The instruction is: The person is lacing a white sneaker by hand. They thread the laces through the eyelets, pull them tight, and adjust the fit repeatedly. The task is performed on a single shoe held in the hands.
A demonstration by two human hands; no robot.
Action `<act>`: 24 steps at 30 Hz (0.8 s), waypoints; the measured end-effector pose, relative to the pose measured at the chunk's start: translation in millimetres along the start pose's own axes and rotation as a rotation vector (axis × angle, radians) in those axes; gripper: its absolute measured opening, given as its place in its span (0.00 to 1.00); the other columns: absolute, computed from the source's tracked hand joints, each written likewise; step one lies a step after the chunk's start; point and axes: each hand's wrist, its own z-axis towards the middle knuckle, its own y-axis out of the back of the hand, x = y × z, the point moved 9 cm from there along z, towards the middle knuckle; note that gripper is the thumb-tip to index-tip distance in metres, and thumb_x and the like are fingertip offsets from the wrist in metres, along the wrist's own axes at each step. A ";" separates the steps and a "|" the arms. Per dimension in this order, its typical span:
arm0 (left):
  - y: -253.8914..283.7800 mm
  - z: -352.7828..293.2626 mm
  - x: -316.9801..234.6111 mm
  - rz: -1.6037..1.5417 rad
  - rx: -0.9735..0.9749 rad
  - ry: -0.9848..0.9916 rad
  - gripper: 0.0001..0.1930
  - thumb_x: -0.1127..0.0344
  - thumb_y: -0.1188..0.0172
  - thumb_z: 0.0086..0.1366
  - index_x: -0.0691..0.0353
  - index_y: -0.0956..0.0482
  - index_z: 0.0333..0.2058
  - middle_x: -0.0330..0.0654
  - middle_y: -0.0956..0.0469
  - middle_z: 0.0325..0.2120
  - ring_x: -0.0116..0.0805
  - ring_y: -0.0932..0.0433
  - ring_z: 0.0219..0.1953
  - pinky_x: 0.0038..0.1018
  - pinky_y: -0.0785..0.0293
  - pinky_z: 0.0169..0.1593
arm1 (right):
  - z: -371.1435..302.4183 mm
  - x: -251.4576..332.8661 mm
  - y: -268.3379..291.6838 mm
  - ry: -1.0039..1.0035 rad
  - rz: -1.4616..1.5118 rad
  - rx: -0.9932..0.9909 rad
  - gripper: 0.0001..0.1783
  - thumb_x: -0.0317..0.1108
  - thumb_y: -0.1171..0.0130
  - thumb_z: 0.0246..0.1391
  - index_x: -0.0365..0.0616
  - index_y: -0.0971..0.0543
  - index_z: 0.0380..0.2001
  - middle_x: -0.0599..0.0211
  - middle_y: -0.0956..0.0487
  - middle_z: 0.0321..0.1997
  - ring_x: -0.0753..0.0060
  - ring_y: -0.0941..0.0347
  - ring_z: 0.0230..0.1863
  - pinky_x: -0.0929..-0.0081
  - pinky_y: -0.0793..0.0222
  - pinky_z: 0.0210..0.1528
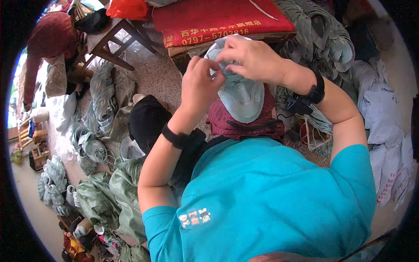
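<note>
My left hand (200,85) and right hand (251,59) both pinch the pale blue shoe upper (240,98); lacing looks barely begun, I think, with heaps waiting.

Your one view comes from the head camera, worn high and tipped steeply down over your own chest, so your turquoise shirt (262,196) fills the frame from 4 to 8 o'clock and both forearms rise from it toward 12. It sits close, with your left hand (201,83) and right hand (253,59) large just above centre. The fisheye bends the floor (157,74) and the red-topped bench (218,17) at 12 o'clock toward a dark rim.
</note>
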 end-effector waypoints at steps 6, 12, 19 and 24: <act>-15.0 -20.5 60.0 -1.245 -0.013 0.521 0.10 0.69 0.46 0.67 0.66 0.30 0.44 0.35 0.28 0.33 0.21 0.30 0.32 0.22 0.31 0.35 | 9.7 34.2 -11.4 0.194 0.181 0.004 0.06 0.29 0.39 0.48 0.47 0.22 0.33 0.65 0.27 0.30 0.56 0.25 0.35 0.63 0.27 0.37; -10.6 -28.2 29.0 -0.873 0.116 0.503 0.08 0.74 0.47 0.67 0.65 0.22 0.42 0.36 0.23 0.32 0.21 0.26 0.35 0.17 0.29 0.37 | 5.4 140.4 8.8 0.468 0.590 0.078 0.06 0.27 0.38 0.46 0.45 0.22 0.30 0.66 0.24 0.31 0.60 0.23 0.31 0.67 0.26 0.31; -11.3 -21.3 25.3 -0.523 -0.065 0.236 0.10 0.77 0.38 0.58 0.65 0.22 0.40 0.41 0.20 0.33 0.27 0.22 0.34 0.23 0.25 0.38 | -16.3 127.3 -22.8 0.391 0.632 0.198 0.06 0.27 0.38 0.46 0.44 0.24 0.30 0.65 0.26 0.31 0.57 0.24 0.30 0.63 0.26 0.30; -6.1 -12.1 4.4 -0.186 -0.095 0.054 0.10 0.76 0.35 0.54 0.63 0.22 0.37 0.42 0.20 0.31 0.31 0.23 0.33 0.25 0.27 0.36 | -23.3 124.0 -29.8 0.362 0.652 0.256 0.03 0.29 0.42 0.44 0.43 0.25 0.23 0.61 0.26 0.29 0.52 0.24 0.30 0.60 0.25 0.32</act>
